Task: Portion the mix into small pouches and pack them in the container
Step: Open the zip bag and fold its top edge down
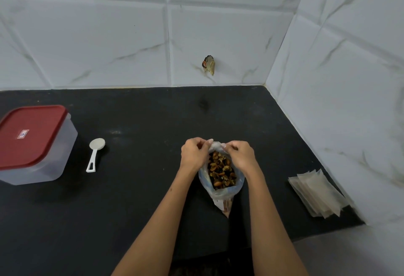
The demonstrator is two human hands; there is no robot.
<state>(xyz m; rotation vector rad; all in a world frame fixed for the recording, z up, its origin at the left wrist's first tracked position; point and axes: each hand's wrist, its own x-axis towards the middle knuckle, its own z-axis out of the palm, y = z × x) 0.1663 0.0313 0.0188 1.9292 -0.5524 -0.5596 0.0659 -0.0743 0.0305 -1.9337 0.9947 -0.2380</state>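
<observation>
A clear plastic bag of brown and dark nut mix stands on the black counter. My left hand pinches the bag's far rim on the left, and my right hand pinches it on the right, holding the mouth apart. A stack of small clear pouches lies at the right by the wall. The clear container with a red lid sits shut at the far left. A white measuring spoon lies beside it.
White marble-look tiled walls close the counter at the back and right. A small scrap of wrapper sticks to the back wall. Bare counter lies between the spoon and the bag.
</observation>
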